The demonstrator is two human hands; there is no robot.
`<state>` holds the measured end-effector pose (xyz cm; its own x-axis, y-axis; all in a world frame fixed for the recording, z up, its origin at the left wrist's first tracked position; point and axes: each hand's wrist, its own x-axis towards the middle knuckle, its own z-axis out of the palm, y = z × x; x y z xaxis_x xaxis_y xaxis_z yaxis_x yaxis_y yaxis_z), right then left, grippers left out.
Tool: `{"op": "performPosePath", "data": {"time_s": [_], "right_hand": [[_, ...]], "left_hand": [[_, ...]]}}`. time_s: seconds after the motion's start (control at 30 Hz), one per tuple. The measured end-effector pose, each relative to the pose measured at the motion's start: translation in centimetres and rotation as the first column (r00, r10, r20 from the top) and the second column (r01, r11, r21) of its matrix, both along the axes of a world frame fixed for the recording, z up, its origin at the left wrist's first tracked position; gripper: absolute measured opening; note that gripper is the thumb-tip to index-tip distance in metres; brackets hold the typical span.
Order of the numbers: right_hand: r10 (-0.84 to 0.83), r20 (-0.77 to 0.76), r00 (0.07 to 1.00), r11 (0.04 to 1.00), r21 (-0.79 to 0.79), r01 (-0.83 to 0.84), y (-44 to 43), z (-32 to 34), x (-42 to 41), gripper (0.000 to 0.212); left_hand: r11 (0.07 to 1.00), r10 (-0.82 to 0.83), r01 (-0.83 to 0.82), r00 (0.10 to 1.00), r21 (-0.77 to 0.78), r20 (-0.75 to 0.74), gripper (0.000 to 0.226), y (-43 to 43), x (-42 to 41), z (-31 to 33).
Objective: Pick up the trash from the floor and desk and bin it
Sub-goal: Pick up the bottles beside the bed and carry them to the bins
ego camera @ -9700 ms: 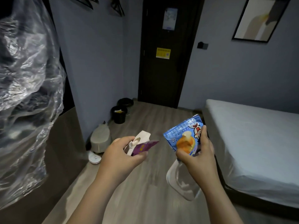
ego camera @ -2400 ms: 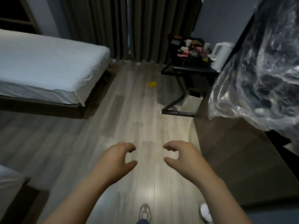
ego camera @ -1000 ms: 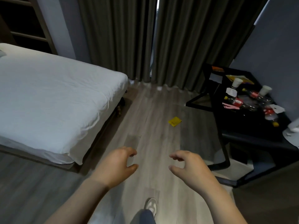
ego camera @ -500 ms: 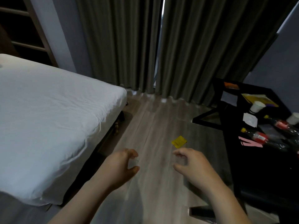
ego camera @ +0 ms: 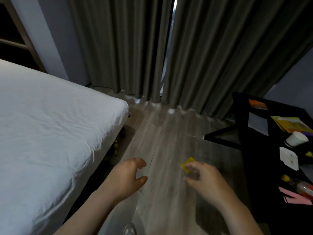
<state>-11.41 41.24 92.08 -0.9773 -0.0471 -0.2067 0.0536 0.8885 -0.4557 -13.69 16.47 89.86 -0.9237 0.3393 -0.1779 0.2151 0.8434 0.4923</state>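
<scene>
Grey-green pleated curtains (ego camera: 203, 48) fill the upper half of the frame, with a narrow slit of light between them. A bed covered by a white sheet (ego camera: 50, 133) occupies the left side. A grey wood-plank floor (ego camera: 162, 133) runs down the centre. A black desk (ego camera: 279, 167) is seen at the right edge, on which are scattered a yellow packet (ego camera: 291, 125), a white paper cup lying on its side (ego camera: 295, 139), a white square of paper (ego camera: 288, 158), a plastic bottle with a yellow cap (ego camera: 299, 185) and pink paper strips (ego camera: 294, 197). Both bare hands are held out low over the floor: the left hand (ego camera: 127, 178) at lower centre, fingers curled and parted, nothing held; the right hand (ego camera: 205, 179) likewise loosely parted and unladen. A small yellow square wrapper (ego camera: 187, 164) lies on the floor at centre right, partly hidden behind the right fingertips (ego camera: 189, 166); contact cannot be judged.
</scene>
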Motion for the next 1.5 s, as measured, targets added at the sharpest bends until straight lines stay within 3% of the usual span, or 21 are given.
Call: {"op": "performPosePath", "data": {"time_s": [0.43,1.13,1.5], "right_hand": [[0.029,0.050,0.998,1.000,-0.010,-0.029,-0.8,-2.7,-18.7,0.042],[0.364,0.197,0.910,0.931,-0.045,-0.362,7.8,-7.1,-51.0,0.041],[0.477,0.267,0.837,0.864,0.032,-0.503,3.8,-14.8,-60.5,0.041]], "left_hand": [[0.998,0.004,-0.001,0.999,-0.060,0.051,0.043,-0.5,-16.9,-2.0],[0.937,0.350,-0.346,0.924,-0.055,0.154,0.043,9.5,-39.4,-5.1],[0.902,0.428,-0.426,0.866,-0.066,0.258,0.044,6.5,-47.6,-13.6]]}}
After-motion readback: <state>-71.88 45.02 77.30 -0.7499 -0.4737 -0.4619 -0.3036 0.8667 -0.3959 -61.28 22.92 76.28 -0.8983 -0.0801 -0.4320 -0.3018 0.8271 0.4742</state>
